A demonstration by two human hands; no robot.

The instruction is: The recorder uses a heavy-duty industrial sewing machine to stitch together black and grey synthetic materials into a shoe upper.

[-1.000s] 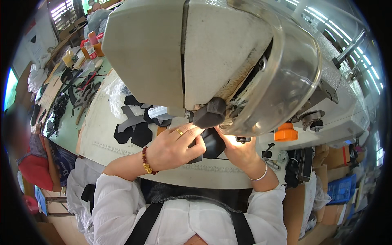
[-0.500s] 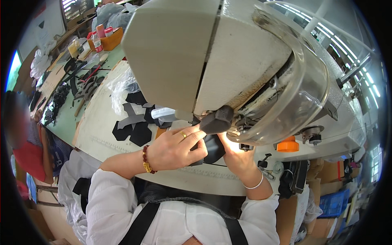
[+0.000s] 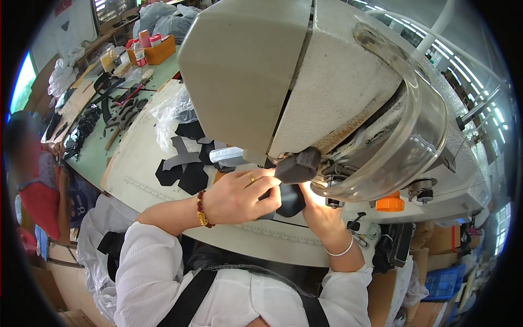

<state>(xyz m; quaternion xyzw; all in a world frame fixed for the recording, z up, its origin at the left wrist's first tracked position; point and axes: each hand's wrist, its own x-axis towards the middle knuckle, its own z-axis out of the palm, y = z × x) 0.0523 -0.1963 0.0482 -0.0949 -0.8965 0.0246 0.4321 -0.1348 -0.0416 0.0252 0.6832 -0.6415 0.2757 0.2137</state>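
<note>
While the big cream-coloured sewing machine (image 3: 305,82) fills the upper middle of the view, both hands work right beneath its head, near the front edge of the pale worktop (image 3: 136,163). The left hand (image 3: 239,196), with a gold ring and a beaded bracelet (image 3: 201,210) at the wrist, lies over a black piece of material (image 3: 291,199), its fingers pressed together on the piece's left side in a pinching grip. The right hand (image 3: 321,210), wearing a thin silver bangle (image 3: 340,252), comes up from below and holds the same black piece from its right side; its fingertips are hidden under the machine in bright light, so the exact state of that grip cannot be told beyond contact with the piece. The black piece sits between the two hands, directly under a dark padded knob (image 3: 298,165) on the machine and beside its clear curved guard (image 3: 419,136). Just left of the hands, a scatter of black and grey cut pieces (image 3: 185,163) lies on the worktop, with a crumpled clear plastic bag (image 3: 171,114) behind them. An orange cap (image 3: 389,203) stands at the machine's right end. Toward the far left corner are an orange box with bottles (image 3: 152,49) and dark tools spread on a green surface (image 3: 98,158). At the left edge, another person in red (image 3: 35,185) sits well apart.
</note>
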